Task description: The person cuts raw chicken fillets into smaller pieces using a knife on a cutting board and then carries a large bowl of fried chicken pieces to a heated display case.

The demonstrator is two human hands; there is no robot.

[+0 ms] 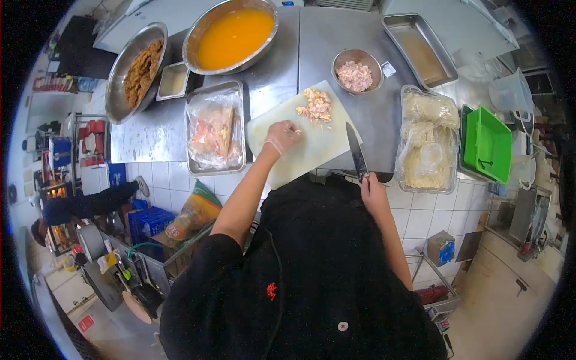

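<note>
My left hand [282, 137], in a clear plastic glove, rests low over a white cutting board [310, 153]. Its fingers are curled, and whether a scrap is between them is hidden. A pile of chopped pale raw meat with yellowish bits [317, 105] lies just beyond it on the board. In my right hand [373, 191] is the handle of a kitchen knife [355, 146]. The dark blade points away from me, its tip by the board's right corner. Past that corner stands a small steel bowl [380, 76] of diced pink meat [354, 75].
Left on the steel table [274, 90] are a tray [190, 164] with a plastic bag of raw meat, a bowl of orange liquid [234, 38], and a bowl of brown crumbly food [143, 72]. To the right are a steel pan [423, 56], a crumb-filled tub [429, 139] and a green bin [488, 144].
</note>
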